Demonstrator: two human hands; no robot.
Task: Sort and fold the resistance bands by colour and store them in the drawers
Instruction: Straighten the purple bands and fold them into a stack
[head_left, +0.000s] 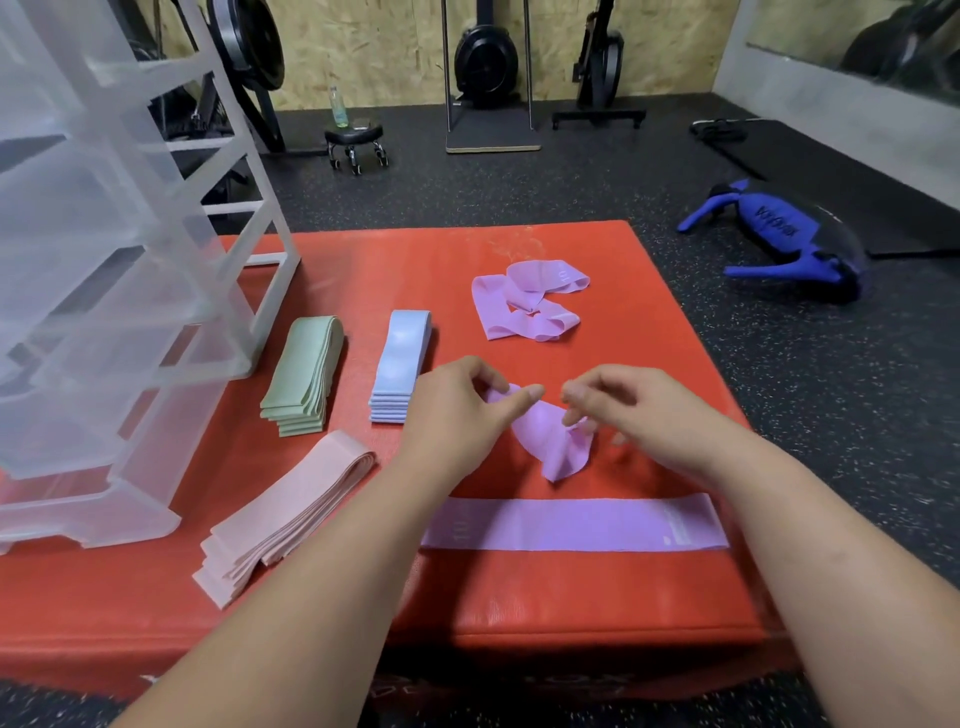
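On the red mat (649, 395), my left hand (457, 410) and my right hand (639, 410) each pinch an end of a crumpled purple band (550, 441) held just above the mat. A flat purple band (571, 522) lies below my hands. Loose purple bands (524, 301) sit tangled farther back. Folded stacks lie to the left: green (304, 376), light blue (400, 364) and pink (291, 514). The clear plastic drawer unit (104, 291) stands at the left on the mat.
A blue training bag (784, 239) lies on the dark rubber floor at the right. A small black wheeled stool (356, 140) with a bottle stands at the back. Exercise machines line the far wall.
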